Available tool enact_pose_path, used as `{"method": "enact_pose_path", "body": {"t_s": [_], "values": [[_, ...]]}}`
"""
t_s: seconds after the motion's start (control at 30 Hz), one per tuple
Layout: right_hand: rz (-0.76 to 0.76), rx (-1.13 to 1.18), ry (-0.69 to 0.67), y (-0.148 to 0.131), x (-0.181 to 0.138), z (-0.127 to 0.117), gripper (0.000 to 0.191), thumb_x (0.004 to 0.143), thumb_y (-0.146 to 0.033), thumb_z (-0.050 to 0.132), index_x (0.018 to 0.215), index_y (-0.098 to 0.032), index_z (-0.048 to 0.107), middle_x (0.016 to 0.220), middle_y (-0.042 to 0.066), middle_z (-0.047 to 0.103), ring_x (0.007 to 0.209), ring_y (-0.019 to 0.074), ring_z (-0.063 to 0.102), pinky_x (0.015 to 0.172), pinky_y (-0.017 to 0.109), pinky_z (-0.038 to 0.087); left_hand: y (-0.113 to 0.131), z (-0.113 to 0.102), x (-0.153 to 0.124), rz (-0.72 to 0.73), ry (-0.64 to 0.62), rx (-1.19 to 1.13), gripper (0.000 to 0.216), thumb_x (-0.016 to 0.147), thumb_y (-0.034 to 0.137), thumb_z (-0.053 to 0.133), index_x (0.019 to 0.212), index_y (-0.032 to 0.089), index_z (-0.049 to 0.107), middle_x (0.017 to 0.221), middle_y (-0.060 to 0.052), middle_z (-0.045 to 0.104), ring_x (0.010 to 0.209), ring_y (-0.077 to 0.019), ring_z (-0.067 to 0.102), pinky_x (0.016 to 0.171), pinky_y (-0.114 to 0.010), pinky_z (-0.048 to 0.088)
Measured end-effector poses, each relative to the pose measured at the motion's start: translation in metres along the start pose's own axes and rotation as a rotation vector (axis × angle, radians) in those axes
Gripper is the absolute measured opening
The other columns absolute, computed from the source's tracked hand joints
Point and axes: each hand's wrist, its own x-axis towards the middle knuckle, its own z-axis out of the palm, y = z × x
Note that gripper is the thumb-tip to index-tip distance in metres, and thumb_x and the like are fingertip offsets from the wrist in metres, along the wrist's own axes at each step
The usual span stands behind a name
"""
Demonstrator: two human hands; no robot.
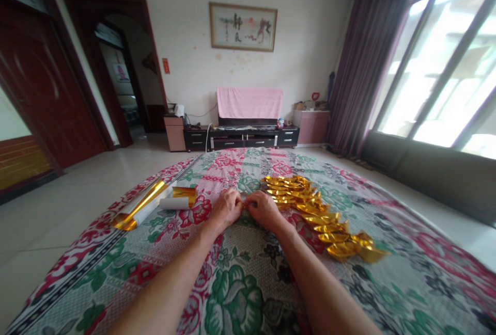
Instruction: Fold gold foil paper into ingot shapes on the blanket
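My left hand (229,206) and my right hand (264,208) meet over the middle of the cloth, fingers pinched together. Between the fingertips shows a little of a piece of gold foil paper (244,204), mostly hidden by the hands. To the right of my right hand, folded gold foil paper ingots (324,217) lie in an overlapping row that runs toward the near right. On the left, curled sheets of gold foil paper (145,206) with white backs rest on the cloth. A smaller curled sheet (179,202) lies nearer my left hand.
A flowered cloth (232,293) in red, green and grey covers the broad surface under my arms. Past its far edge stand a black TV cabinet (228,142) and a television draped with a pink towel (250,101). A window (445,61) is at the right, a red door (46,77) at the left.
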Motion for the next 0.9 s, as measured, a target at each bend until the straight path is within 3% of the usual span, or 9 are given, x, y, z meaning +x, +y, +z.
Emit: {"method": "enact_pose_path", "body": {"t_s": [0.4,0.77,0.9], "values": [[-0.022,0.023,0.013,0.0,-0.005,0.002,0.028,0.063,-0.008,0.049,0.071,-0.022,0.072,0.085,0.002,0.067,0.076,0.0132,0.059,0.073,0.021,0.045,-0.003,0.003,0.0,-0.006,0.011,-0.005,0.01,0.071,0.009,0.049,0.067,0.017,0.055,0.079,-0.005,0.058,0.081,-0.0152,0.055,0.076,-0.028,0.044],[-0.004,-0.069,0.047,-0.007,-0.004,0.004,0.018,0.068,-0.01,0.053,0.064,-0.017,0.069,0.076,0.005,0.067,0.072,0.0131,0.058,0.066,0.02,0.043,-0.005,0.002,0.001,-0.013,-0.003,-0.026,0.012,0.069,0.008,0.05,0.068,0.016,0.058,0.08,-0.006,0.06,0.081,-0.0154,0.056,0.076,-0.028,0.045],[-0.008,-0.069,0.067,-0.006,-0.003,0.006,0.018,0.066,-0.009,0.053,0.063,-0.017,0.069,0.075,0.005,0.067,0.07,0.0124,0.058,0.066,0.019,0.043,-0.002,-0.009,0.005,-0.034,-0.076,-0.118,0.015,0.069,0.008,0.049,0.067,0.016,0.063,0.082,-0.005,0.064,0.082,-0.0144,0.058,0.077,-0.026,0.046]]}}
